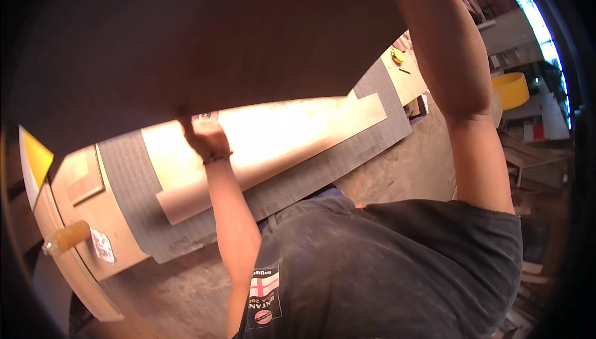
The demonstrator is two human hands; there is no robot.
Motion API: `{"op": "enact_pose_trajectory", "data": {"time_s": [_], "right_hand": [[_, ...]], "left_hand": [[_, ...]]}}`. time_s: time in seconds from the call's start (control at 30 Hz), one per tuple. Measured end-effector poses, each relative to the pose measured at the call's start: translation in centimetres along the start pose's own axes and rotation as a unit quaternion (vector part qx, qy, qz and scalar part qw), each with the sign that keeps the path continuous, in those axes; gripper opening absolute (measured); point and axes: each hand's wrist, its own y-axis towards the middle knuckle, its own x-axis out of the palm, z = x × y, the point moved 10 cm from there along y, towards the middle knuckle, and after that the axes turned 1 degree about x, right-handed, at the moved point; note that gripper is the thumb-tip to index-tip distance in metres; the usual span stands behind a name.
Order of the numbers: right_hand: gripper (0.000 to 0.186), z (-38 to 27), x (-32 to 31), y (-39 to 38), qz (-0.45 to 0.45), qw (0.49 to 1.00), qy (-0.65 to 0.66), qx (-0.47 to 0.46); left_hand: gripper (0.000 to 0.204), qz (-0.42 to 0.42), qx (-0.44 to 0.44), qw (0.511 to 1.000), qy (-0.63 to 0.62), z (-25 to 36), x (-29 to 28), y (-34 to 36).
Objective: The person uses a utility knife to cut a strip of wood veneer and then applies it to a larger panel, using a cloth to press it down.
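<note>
A large dark panel [261, 35] is raised across the top of the head view, close to the camera. My left hand [203, 137] grips its lower edge, the fingertips partly hidden. My right arm [459, 84] reaches up along the panel's right side; that hand is beyond the top of the picture. Below lies a long pale wood sheet [279, 159] on a larger grey sheet [130, 190], lit brightly in the middle. My dark T-shirt fills the bottom of the picture.
At the left, boards [77, 289] lie near a bottle of amber liquid [65, 236]. A yellow tape measure [397, 56] rests on a board at upper right. A yellow round object [509, 87] and stacked boards stand at right. Bare floor [410, 171] shows beside the sheets.
</note>
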Motion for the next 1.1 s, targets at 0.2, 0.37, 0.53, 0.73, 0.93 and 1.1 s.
{"op": "enact_pose_trajectory", "data": {"time_s": [0.2, 0.37, 0.53, 0.73, 0.93, 1.1], "right_hand": [[0.050, -1.5, 0.5, -0.6, 0.063, 0.983, 0.114, -0.131], [0.046, 8.1, 3.0, -4.9, 0.076, 0.990, 0.115, -0.011], [0.042, 28.6, 17.4, -22.0, -0.104, 0.873, 0.130, 0.457], [0.041, 32.0, 35.4, -32.0, -0.120, 0.898, 0.075, 0.416], [0.058, 28.4, 33.1, -28.9, -0.027, 0.942, 0.024, 0.335], [0.061, 28.6, 25.8, -34.0, 0.099, 0.874, 0.318, 0.354]], "left_hand": [[0.060, -0.115, -0.011, 0.991, -0.073, 8.3, 3.2, -3.8], [0.067, 0.139, 0.144, 0.968, 0.154, 20.6, -3.8, -9.8], [0.067, 0.184, 0.232, 0.939, 0.175, 30.9, -7.7, -15.6], [0.069, 0.146, 0.297, 0.928, 0.171, 36.0, -5.8, -20.6], [0.039, 0.175, 0.470, 0.637, 0.586, 36.7, 2.2, -23.0], [0.029, 0.132, 0.547, 0.494, 0.663, 28.1, 11.0, -23.1]]}}
